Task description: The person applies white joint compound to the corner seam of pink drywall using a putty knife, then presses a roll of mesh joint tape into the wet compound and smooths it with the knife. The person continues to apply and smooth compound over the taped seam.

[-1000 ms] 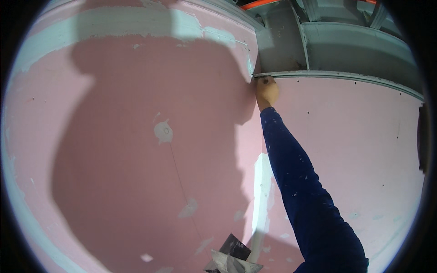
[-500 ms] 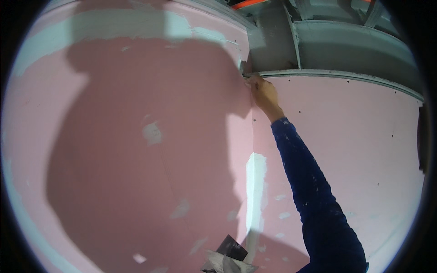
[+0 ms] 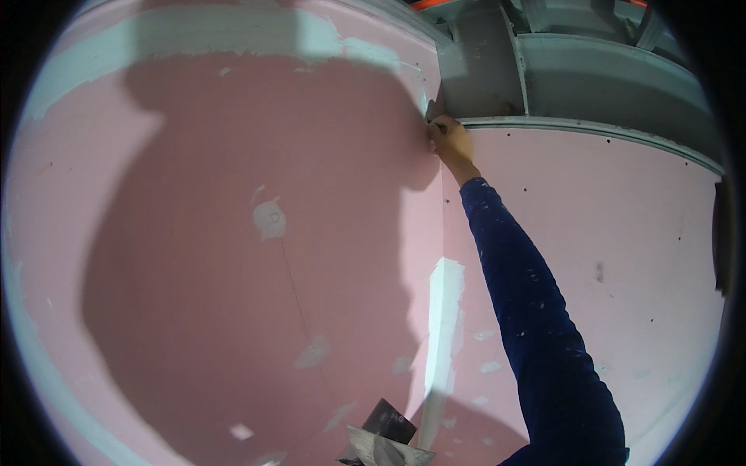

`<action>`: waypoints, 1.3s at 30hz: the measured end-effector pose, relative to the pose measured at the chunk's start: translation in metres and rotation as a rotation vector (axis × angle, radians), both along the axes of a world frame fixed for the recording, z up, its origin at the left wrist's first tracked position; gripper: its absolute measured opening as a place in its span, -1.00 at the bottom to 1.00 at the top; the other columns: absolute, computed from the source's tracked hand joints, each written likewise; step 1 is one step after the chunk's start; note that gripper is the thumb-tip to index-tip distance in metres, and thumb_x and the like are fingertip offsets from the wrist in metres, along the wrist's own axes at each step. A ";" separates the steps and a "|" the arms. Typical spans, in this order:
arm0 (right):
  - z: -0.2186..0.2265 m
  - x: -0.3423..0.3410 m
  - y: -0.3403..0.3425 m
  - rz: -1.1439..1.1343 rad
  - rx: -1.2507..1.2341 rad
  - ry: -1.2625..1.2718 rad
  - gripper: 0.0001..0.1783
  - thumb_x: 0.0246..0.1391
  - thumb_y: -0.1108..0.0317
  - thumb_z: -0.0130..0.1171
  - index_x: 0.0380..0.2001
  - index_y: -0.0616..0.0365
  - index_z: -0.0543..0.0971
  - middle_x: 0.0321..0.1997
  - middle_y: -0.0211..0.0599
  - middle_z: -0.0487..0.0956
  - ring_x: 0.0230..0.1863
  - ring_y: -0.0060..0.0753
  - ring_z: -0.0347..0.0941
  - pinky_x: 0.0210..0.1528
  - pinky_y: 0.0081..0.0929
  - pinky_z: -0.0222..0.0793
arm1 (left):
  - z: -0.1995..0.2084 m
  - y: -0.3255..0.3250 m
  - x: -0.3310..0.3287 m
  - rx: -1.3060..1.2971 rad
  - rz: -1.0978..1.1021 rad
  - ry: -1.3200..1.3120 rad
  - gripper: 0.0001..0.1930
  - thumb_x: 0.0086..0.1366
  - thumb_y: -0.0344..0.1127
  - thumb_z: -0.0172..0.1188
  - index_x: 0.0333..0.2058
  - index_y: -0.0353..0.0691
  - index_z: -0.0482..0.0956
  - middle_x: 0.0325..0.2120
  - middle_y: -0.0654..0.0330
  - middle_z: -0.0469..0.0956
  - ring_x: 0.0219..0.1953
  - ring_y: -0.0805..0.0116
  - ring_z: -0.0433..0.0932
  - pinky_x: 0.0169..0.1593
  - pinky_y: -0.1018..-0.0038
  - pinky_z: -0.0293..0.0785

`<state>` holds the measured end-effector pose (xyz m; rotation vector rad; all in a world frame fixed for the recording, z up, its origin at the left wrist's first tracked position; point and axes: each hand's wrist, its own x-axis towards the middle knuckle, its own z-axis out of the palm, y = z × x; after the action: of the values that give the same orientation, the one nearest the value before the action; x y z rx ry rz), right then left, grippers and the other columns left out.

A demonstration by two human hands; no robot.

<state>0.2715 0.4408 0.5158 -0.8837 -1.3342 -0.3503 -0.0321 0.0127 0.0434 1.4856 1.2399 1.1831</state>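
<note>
My right hand (image 3: pixel 452 143) reaches up in a dark blue, paint-flecked sleeve to the top of the inside corner where two pink drywall panels meet. Its fingers are closed round what looks like a putty knife (image 3: pixel 434 109), whose small dark blade pokes up past them against the corner. The handle is hidden in the fist. Low in the view, a dark flat blade (image 3: pixel 390 420) stands behind a pale, compound-smeared plate (image 3: pixel 388 449). My left hand does not show.
White joint compound (image 3: pixel 441 326) coats the lower corner seam; another band (image 3: pixel 225 35) runs along the upper left panel. A metal track (image 3: pixel 590 126) edges the right panel's top, below grey metal framing (image 3: pixel 598 74). My shadow covers much of the left panel (image 3: pixel 194 311).
My right hand has shifted slightly up at the corner, and the knife's blade now shows more above the fingers. The whole view has moved a little, so the walls sit farther right.
</note>
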 end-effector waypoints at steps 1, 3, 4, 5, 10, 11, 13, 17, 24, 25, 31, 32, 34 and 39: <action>0.000 -0.001 -0.001 -0.020 -0.048 0.040 -0.73 0.13 0.15 0.19 -0.18 0.00 0.69 -0.23 -0.09 0.70 -0.15 0.04 0.63 -0.09 -0.12 0.51 | -0.001 0.000 0.001 0.001 -0.002 -0.011 -0.48 0.21 -0.28 0.34 0.14 -0.27 0.48 -0.13 0.03 0.66 -0.11 0.21 0.65 -0.10 0.32 0.56; 0.001 -0.004 -0.003 0.016 -0.024 0.059 -0.73 0.13 0.14 0.19 -0.20 0.01 0.68 -0.24 -0.09 0.70 -0.16 0.04 0.63 -0.09 -0.12 0.51 | -0.001 0.001 0.001 0.008 -0.010 -0.030 -0.48 0.21 -0.29 0.34 0.13 -0.28 0.48 -0.15 0.05 0.67 -0.15 0.25 0.65 -0.13 0.34 0.56; 0.002 -0.006 -0.004 0.020 -0.066 0.097 -0.73 0.13 0.14 0.18 -0.20 0.02 0.68 -0.24 -0.10 0.70 -0.16 0.04 0.63 -0.10 -0.12 0.51 | 0.001 0.000 -0.002 0.003 -0.008 0.007 -0.48 0.21 -0.29 0.34 0.13 -0.28 0.49 -0.15 0.05 0.67 -0.15 0.25 0.65 -0.13 0.34 0.56; 0.002 -0.009 -0.006 0.000 -0.047 0.088 -0.73 0.13 0.14 0.17 -0.21 0.02 0.68 -0.24 -0.09 0.70 -0.16 0.04 0.63 -0.10 -0.12 0.51 | 0.002 0.002 -0.004 0.004 -0.004 0.038 -0.48 0.21 -0.28 0.34 0.13 -0.27 0.49 -0.15 0.05 0.67 -0.16 0.26 0.65 -0.14 0.35 0.56; 0.007 -0.011 -0.014 -0.147 -0.137 0.066 -0.72 0.11 0.13 0.14 -0.25 0.02 0.68 -0.25 -0.07 0.70 -0.14 0.06 0.63 -0.10 -0.10 0.52 | 0.014 0.008 -0.005 0.021 -0.026 0.035 -0.47 0.20 -0.26 0.35 0.14 -0.27 0.48 -0.14 0.01 0.67 -0.13 0.20 0.66 -0.11 0.31 0.56; 0.010 -0.010 -0.015 -0.156 -0.125 0.038 -0.71 0.09 0.12 0.15 -0.24 0.02 0.69 -0.24 -0.07 0.70 -0.13 0.06 0.63 -0.09 -0.10 0.51 | 0.016 0.009 -0.004 0.027 -0.034 0.027 -0.46 0.20 -0.26 0.35 0.14 -0.27 0.48 -0.14 0.00 0.67 -0.11 0.18 0.66 -0.09 0.30 0.56; 0.019 -0.009 -0.017 -0.184 -0.239 0.033 -0.69 0.06 0.11 0.18 -0.24 0.03 0.70 -0.22 -0.06 0.71 -0.10 0.07 0.63 -0.06 -0.08 0.51 | 0.018 0.009 -0.004 0.015 -0.042 0.014 -0.45 0.21 -0.25 0.35 0.15 -0.27 0.47 -0.13 0.00 0.67 -0.09 0.16 0.66 -0.06 0.29 0.55; 0.034 -0.014 -0.014 -0.320 -0.267 0.049 -0.66 0.03 0.11 0.21 -0.30 0.16 0.72 -0.43 -0.09 0.71 -0.40 -0.16 0.70 -0.18 -0.27 0.59 | 0.018 0.013 -0.008 -0.034 -0.059 0.053 -0.43 0.20 -0.23 0.35 0.16 -0.28 0.46 -0.12 0.01 0.67 -0.06 0.15 0.65 -0.03 0.27 0.54; 0.030 -0.042 -0.012 -0.331 -0.205 0.322 -0.63 -0.01 0.17 0.28 -0.29 0.31 0.70 -0.20 0.17 0.69 -0.04 0.08 0.65 -0.02 -0.14 0.55 | 0.020 0.029 -0.016 -0.110 -0.144 0.031 -0.42 0.19 -0.22 0.36 0.15 -0.31 0.46 -0.25 0.09 0.67 -0.28 0.30 0.65 -0.24 0.35 0.57; 0.027 -0.046 -0.014 -0.284 -0.221 0.401 -0.61 0.00 0.17 0.28 -0.27 0.33 0.69 -0.17 0.19 0.68 -0.02 0.12 0.63 -0.01 -0.13 0.54 | 0.022 0.029 -0.015 -0.082 -0.160 0.026 -0.43 0.19 -0.22 0.35 0.15 -0.31 0.46 -0.28 0.10 0.66 -0.32 0.33 0.64 -0.28 0.37 0.56; 0.021 -0.060 -0.026 -0.119 -0.162 0.631 -0.51 0.10 0.11 0.24 -0.23 0.46 0.63 -0.18 0.30 0.66 -0.03 0.24 0.61 -0.04 -0.12 0.52 | 0.028 0.028 -0.025 -0.078 -0.188 -0.008 -0.48 0.18 -0.26 0.32 0.10 -0.32 0.48 -0.37 0.16 0.64 -0.44 0.43 0.59 -0.39 0.43 0.52; 0.021 -0.063 -0.024 -0.087 -0.108 0.637 -0.51 0.10 0.11 0.24 -0.23 0.46 0.63 -0.19 0.31 0.65 -0.04 0.25 0.61 -0.04 -0.12 0.52 | 0.027 0.029 -0.027 -0.132 -0.184 0.006 -0.48 0.18 -0.27 0.32 0.10 -0.32 0.48 -0.38 0.17 0.64 -0.44 0.43 0.59 -0.39 0.44 0.51; 0.020 -0.066 -0.016 -0.010 -0.029 0.691 -0.51 0.10 0.11 0.24 -0.24 0.46 0.63 -0.20 0.32 0.65 -0.07 0.27 0.61 -0.04 -0.12 0.52 | 0.022 0.034 -0.027 -0.139 -0.175 0.027 -0.49 0.18 -0.28 0.32 0.09 -0.32 0.49 -0.39 0.18 0.64 -0.44 0.44 0.59 -0.40 0.44 0.51; 0.024 -0.054 0.008 -0.099 -0.098 0.624 -0.61 0.13 0.11 0.19 -0.20 0.24 0.68 -0.15 0.14 0.67 -0.03 0.21 0.59 -0.02 -0.08 0.50 | 0.007 0.042 -0.017 -0.053 -0.188 -0.108 -0.50 0.18 -0.27 0.33 0.08 -0.31 0.51 -0.40 0.21 0.64 -0.43 0.44 0.59 -0.40 0.43 0.52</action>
<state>0.2170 0.4488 0.5397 -1.0366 -0.7357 -0.0684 -0.0491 0.0546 0.0508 1.4461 1.0276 1.0821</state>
